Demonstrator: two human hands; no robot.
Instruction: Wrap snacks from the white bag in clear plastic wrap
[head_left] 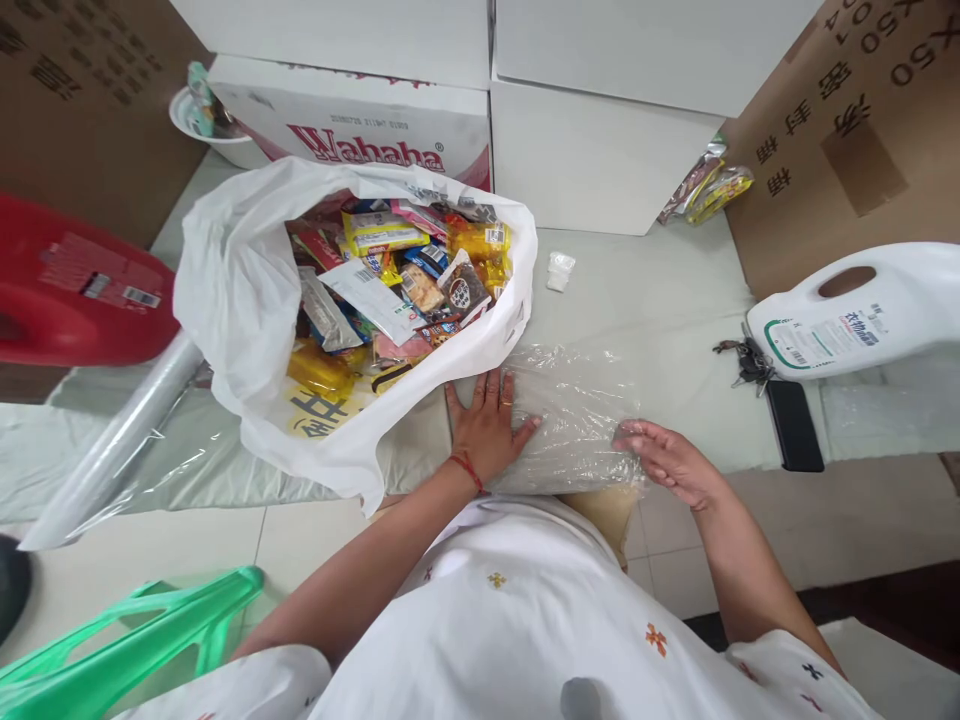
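Note:
A sheet of clear plastic film point(574, 415) lies on the pale covered table in front of me. My left hand point(487, 425) rests flat on its left part, fingers spread, close to the white plastic bag point(247, 290). At the film's right edge, my right hand point(667, 460) pinches the plastic between thumb and fingers. The bag stands open and is full of small wrapped snacks point(390, 300). A small white folded packet point(559, 271) sits on the table beyond the film.
A roll of clear film point(120, 440) and a red jug point(82, 290) are at left. White boxes point(600, 150) stand at the back. On the right are a white detergent bottle point(847, 310), keys point(750, 362) and a black phone point(795, 425). A green stool point(150, 640) stands lower left.

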